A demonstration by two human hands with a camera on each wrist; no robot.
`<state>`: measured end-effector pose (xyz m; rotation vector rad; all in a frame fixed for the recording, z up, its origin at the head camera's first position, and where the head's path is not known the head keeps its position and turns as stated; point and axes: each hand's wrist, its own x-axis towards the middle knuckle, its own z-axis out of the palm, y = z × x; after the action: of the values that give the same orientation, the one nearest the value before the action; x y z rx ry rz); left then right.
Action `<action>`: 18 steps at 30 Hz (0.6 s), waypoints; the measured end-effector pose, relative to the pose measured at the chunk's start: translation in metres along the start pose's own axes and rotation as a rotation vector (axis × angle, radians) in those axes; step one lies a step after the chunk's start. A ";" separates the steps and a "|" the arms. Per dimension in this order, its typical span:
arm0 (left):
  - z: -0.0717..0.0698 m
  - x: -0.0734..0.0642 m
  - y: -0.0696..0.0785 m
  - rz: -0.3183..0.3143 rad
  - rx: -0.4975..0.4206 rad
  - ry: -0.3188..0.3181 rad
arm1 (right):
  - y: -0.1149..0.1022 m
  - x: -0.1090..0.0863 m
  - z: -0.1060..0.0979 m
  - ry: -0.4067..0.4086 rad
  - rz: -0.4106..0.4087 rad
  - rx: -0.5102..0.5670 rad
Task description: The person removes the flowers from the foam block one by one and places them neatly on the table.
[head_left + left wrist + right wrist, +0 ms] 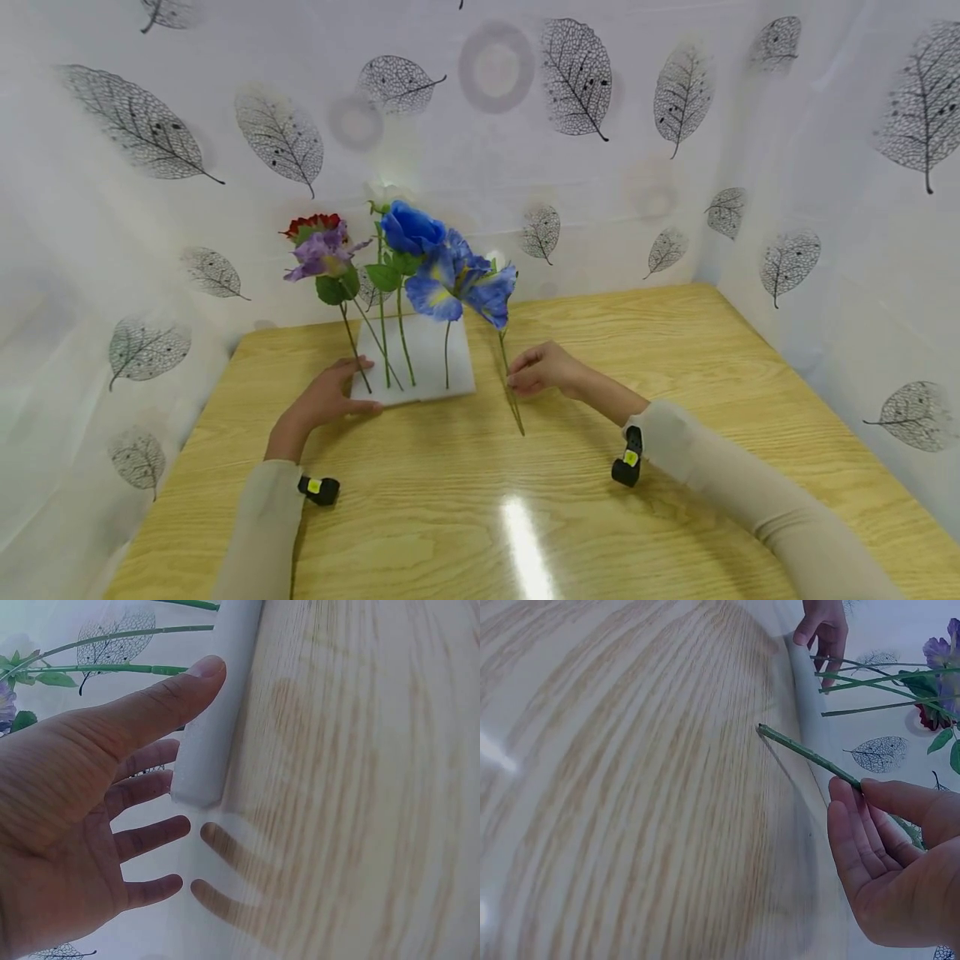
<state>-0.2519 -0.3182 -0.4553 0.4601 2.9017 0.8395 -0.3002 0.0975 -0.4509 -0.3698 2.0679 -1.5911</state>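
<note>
My right hand [546, 369] pinches the green stem [806, 754] of a blue flower [491, 297] between thumb and fingers. The stem's cut end points down, close over the table, to the right of a white foam board [431, 354]. At the board's left side is my left hand [330, 396], its thumb on the front edge and its fingers straight and spread. Two of those fingertips reach the board's side in the left wrist view. Several flowers stand in the board: a purple one [324, 254], a red one [311, 223], a blue rose [411, 229] and a blue-and-yellow one [437, 287].
The board lies on a wooden table [420, 517] near its back edge. Behind and on both sides hangs a white curtain [480, 158] printed with dark leaves. A bright light reflection shows on the tabletop in front.
</note>
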 end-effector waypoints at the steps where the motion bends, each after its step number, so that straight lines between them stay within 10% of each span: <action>1: 0.000 0.000 0.000 -0.003 -0.001 -0.002 | 0.000 0.000 0.001 0.000 0.007 -0.004; 18: -0.001 -0.001 0.001 -0.015 0.002 -0.001 | -0.003 0.001 0.010 -0.008 0.115 -0.025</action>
<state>-0.2512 -0.3182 -0.4540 0.4378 2.9013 0.8344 -0.2955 0.0880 -0.4502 -0.2603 2.0657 -1.4952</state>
